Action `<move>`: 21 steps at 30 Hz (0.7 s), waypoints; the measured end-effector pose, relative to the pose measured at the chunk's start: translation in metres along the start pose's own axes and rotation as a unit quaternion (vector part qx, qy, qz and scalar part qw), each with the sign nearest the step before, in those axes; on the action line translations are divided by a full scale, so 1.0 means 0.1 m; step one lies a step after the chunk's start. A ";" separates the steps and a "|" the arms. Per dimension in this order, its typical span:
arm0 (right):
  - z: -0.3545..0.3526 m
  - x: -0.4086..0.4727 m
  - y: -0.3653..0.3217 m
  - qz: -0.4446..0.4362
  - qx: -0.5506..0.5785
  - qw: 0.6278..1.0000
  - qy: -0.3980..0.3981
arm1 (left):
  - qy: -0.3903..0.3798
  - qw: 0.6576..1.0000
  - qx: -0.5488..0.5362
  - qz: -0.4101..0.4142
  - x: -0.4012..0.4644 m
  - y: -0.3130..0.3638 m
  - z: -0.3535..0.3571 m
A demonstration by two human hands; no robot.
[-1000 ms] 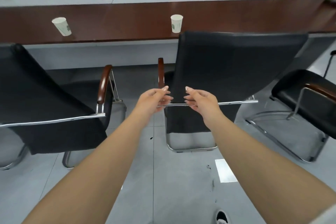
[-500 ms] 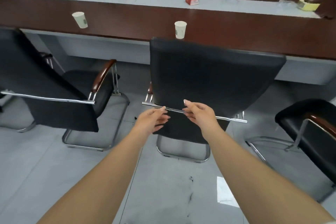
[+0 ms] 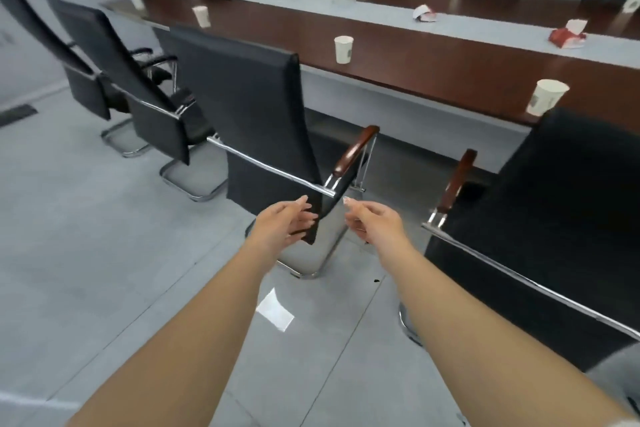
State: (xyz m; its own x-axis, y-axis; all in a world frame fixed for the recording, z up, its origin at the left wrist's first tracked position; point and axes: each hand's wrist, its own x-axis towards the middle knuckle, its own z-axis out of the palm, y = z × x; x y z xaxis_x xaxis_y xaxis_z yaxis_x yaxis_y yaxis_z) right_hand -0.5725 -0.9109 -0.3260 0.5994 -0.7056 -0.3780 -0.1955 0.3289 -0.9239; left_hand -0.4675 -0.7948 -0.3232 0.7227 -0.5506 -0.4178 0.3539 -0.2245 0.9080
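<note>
Meeting room: long table [image 3: 433, 55], black chairs [image 3: 242, 97], paper cups [image 3: 343, 49].

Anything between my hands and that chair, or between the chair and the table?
Nothing visible. The left hand and right hand are open at the lower back corner of the chair, with nothing between. Nothing shows between it and the table either, though the chair back hides part.

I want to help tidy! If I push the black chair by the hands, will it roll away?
Probably not: the black chair sits on a bent chrome frame, no wheels showing, so it should slide on the smooth floor. The metal likely makes it heavyish. Its tall back might tip under a high push.
</note>
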 end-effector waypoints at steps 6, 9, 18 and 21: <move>1.37 0.46 -0.23 -0.018 0.018 1.000 0.005 | 0.018 0.999 0.022 0.019 0.54 0.51 -1.34; 1.77 0.63 -0.42 -0.048 0.015 0.999 0.013 | 0.009 0.998 0.049 0.035 0.84 0.78 -1.69; 2.08 1.65 -0.83 -0.117 -0.011 0.986 0.116 | -0.026 0.994 0.080 0.071 2.06 1.41 -2.00; 2.19 2.01 -0.90 -0.127 0.009 0.985 0.117 | -0.042 0.992 0.095 0.066 2.42 1.54 -2.03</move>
State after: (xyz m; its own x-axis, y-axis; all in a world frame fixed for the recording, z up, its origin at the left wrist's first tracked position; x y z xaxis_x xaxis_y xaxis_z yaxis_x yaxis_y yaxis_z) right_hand -0.2645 -0.9450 -0.3062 0.4306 -0.8916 -0.1399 -0.0472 0.1325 -0.9901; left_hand -0.1181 -0.7995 -0.2913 0.7011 -0.6481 -0.2973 0.1345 -0.2892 0.9478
